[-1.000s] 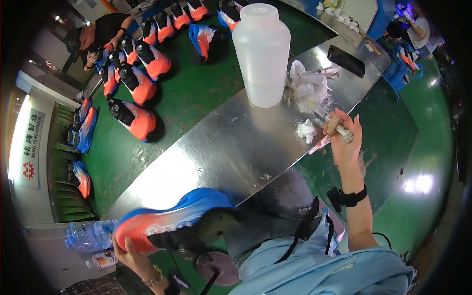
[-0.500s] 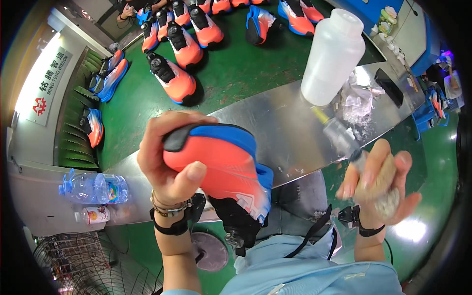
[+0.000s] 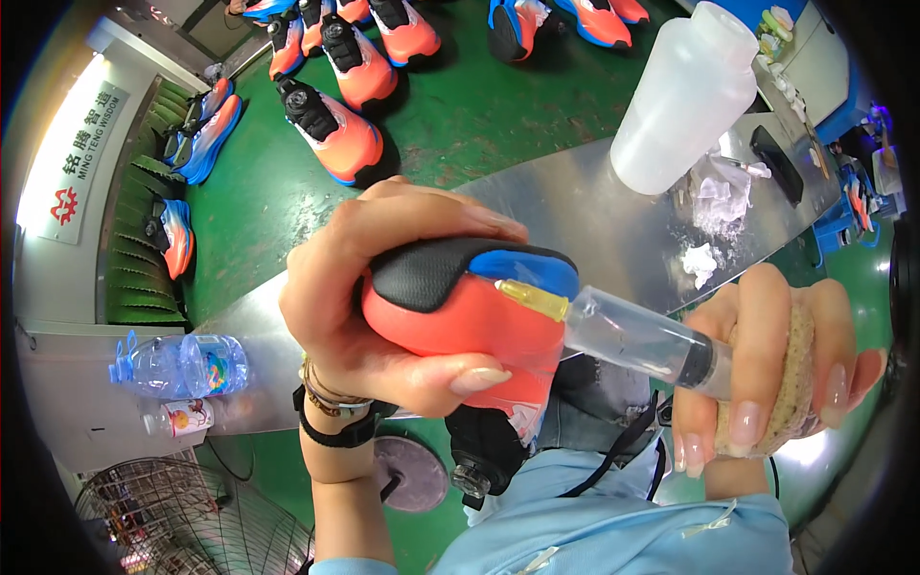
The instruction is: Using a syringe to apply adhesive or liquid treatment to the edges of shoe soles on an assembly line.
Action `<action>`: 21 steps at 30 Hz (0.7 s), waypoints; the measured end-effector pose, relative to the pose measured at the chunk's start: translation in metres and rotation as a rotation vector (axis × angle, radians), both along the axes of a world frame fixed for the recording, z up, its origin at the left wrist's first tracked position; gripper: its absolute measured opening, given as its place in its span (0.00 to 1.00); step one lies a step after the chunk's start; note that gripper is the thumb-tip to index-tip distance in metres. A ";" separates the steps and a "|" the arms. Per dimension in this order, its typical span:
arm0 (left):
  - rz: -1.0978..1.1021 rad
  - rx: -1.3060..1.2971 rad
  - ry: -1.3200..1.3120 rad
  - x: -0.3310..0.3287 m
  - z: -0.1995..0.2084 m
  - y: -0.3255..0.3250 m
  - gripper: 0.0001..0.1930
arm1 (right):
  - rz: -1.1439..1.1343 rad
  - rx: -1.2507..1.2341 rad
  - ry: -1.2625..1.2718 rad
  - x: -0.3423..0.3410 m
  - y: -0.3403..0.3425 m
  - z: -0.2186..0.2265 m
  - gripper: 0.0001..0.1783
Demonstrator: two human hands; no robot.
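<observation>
My left hand (image 3: 331,287) grips a coral sneaker (image 3: 450,321) by its toe end, fingers over the black and blue sole and thumb on the coral upper. The shoe's black collar points toward me. In my right hand (image 3: 759,335) is a clear syringe (image 3: 628,331) with a dark plunger seal. Its yellow needle tip (image 3: 532,299) lies at the edge between the blue sole and the coral upper; whether it touches cannot be told. A rough beige pad (image 3: 793,379) also sits in my right hand, behind the syringe; its full shape is hidden by the fingers.
Beyond the metal ledge (image 3: 537,206), several coral shoes (image 3: 347,144) stand on a green surface. A white plastic bottle (image 3: 680,105), crumpled tissue (image 3: 719,196) and a black phone (image 3: 776,163) are at the right. Clear bottles (image 3: 182,366) lie left, above a wire fan (image 3: 192,508).
My right hand has brought the syringe leftward to the shoe. My left hand has moved slightly right and turned the shoe, showing more of its black toe edge. The view has shifted a little.
</observation>
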State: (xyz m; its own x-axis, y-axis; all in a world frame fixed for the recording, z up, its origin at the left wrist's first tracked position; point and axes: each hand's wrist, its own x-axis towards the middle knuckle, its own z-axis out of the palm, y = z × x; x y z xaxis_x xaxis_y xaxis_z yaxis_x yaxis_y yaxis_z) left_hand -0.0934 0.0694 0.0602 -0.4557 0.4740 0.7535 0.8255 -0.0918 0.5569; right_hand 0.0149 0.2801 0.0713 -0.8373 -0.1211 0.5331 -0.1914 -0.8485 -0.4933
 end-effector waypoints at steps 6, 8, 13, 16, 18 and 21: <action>0.000 0.009 -0.012 -0.003 -0.003 0.000 0.37 | -0.024 0.198 -0.034 0.000 0.009 0.012 0.21; -0.002 0.014 -0.032 -0.004 -0.004 0.003 0.38 | -0.152 0.161 -0.113 0.007 -0.001 0.016 0.27; -0.021 -0.013 0.024 -0.013 -0.006 -0.002 0.40 | -0.051 0.275 0.069 0.002 0.018 0.002 0.25; 0.075 -0.004 -0.113 -0.007 -0.009 -0.006 0.40 | -0.038 0.240 0.117 -0.001 0.011 -0.012 0.24; 0.154 -0.014 -0.156 -0.006 -0.009 -0.004 0.40 | -0.108 0.211 0.074 0.000 0.009 -0.015 0.24; 0.236 -0.058 -0.204 -0.010 -0.011 -0.009 0.41 | -0.102 0.179 0.092 -0.001 0.005 -0.023 0.24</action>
